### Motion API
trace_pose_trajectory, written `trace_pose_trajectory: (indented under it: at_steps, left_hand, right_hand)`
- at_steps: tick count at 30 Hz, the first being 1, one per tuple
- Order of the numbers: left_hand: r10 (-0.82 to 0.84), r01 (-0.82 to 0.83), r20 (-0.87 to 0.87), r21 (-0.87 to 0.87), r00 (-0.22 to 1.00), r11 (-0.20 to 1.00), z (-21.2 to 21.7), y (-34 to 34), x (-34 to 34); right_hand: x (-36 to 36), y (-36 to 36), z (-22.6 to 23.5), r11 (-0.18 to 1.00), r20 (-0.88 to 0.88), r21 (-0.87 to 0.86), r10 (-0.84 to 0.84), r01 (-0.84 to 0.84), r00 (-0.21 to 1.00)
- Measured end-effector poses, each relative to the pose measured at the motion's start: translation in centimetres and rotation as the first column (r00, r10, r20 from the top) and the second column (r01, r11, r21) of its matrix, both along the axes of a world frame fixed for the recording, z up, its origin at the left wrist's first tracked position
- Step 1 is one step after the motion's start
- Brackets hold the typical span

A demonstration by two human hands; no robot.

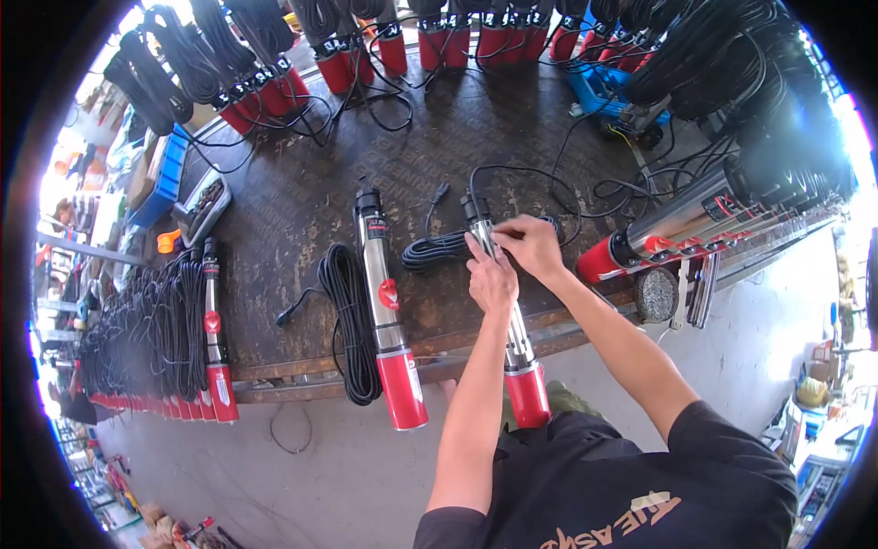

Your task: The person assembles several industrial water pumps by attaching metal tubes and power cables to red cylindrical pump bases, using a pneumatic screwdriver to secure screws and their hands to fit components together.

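A submersible pump (517, 334) with a steel tube, black top and red lower end lies across the table's front edge, the red end sticking out towards me. My left hand (494, 280) is closed around its tube, below the black top. Beside it, my right hand (533, 245) is pinched at the tube's right side; what its fingertips hold is too small to make out. Partly behind the pump lies a coil of black cable (432, 253) with a plug. To the left is a second pump (380, 265) next to its own coiled cable (343, 320).
Many finished-looking pumps with cable coils (178, 320) stand in a row at the left. More red-ended pumps (445, 48) line the back. Steel pumps (672, 224) are stacked at the right. A blue crate (599, 91) and a small tray (206, 206) sit on the worn table (293, 201).
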State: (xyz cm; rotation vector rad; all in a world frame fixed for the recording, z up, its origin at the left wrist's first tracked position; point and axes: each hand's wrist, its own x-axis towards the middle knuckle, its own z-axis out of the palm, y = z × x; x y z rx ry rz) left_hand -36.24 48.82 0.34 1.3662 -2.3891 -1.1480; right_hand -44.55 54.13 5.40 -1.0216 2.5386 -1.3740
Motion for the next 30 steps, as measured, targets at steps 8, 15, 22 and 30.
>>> trace_pose_trajectory:
  at_steps: [8, 15, 22, 30]
  left_hand:
    - [-0.055, 0.055, -0.007, 0.034, 0.998, 0.998, 0.2, -0.3, 0.9]
    - [-0.047, 0.046, 0.005, 0.008, 0.999, 0.999, 0.6, -0.3, 0.7]
    - [-0.070, 0.065, 0.060, 0.080, 0.996, 0.995, 0.5, -0.6, 0.6]
    - [-0.051, 0.047, 0.031, 0.117, 0.998, 0.992, 0.6, -0.8, 0.6]
  right_hand:
    - [-2.2, -4.7, -2.4, 0.971, -0.063, 0.228, 0.085, -0.069, 0.994]
    - [-3.7, -3.7, -2.1, 0.993, 0.111, 0.120, -0.002, -0.011, 0.994]
    - [-3.4, -1.9, -2.4, 0.991, 0.391, 0.048, -0.132, 0.123, 0.911]
    - [-3.2, -2.1, -4.5, 0.976, 0.576, -0.211, 0.087, 0.046, 0.813]
